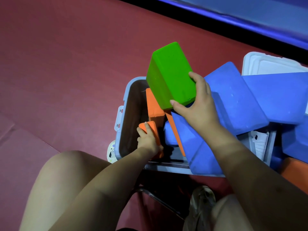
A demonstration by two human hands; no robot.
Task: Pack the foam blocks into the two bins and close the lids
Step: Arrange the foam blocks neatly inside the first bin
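A pale blue bin [120, 130] stands open on the red floor in front of me. My right hand [195, 104] grips a big green foam block [170, 75], tilted above the bin's far side. Down inside the bin, my left hand [148, 140] holds a small orange foam block [152, 129] against its near left wall. A second orange block [155, 104] stands upright inside. Several blue foam blocks [233, 104] pile over the bin's right side and hide what lies under them. An orange block [293, 169] shows at the right edge.
A white lid [273, 65] lies behind the blue pile at the right. A white latch [119, 119] sticks out from the bin's left wall. My bare knees and a shoe [202, 202] are close below. A dark and blue wall edge [233, 17] runs across the top right.
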